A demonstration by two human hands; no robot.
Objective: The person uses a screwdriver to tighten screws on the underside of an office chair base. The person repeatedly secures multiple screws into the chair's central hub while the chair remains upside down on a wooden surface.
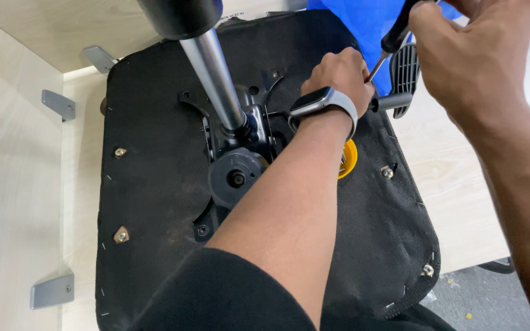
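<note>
Across the centre of the frame, we are looking down on the underside of an office chair seat [154, 202], a black fabric-covered slab lying upside down on a pale wooden surface [455, 196]. We are seeing a smooth silver gas-lift column [216, 76] rising from the dark metal tilt mechanism [240, 147] bolted at the seat's middle, with a round knob below it. Our left hand [338, 76], wearing a grey-strapped smartwatch [323, 104], is curling closed near the mechanism's grey lever [394, 101], though we cannot tell exactly what it is pinching. Our right hand [473, 55], in the upper right, is gripping the black handle of a screwdriver [394, 40], its thin shaft angling down toward the left hand. We are judging the work as partway along: the mechanism looks mounted, several shiny threaded inserts [121, 234] near the seat edges are sitting bare, and a screw is seemingly being driven. Something round and yellow [349, 160] is peeking from under the left wrist.
</note>
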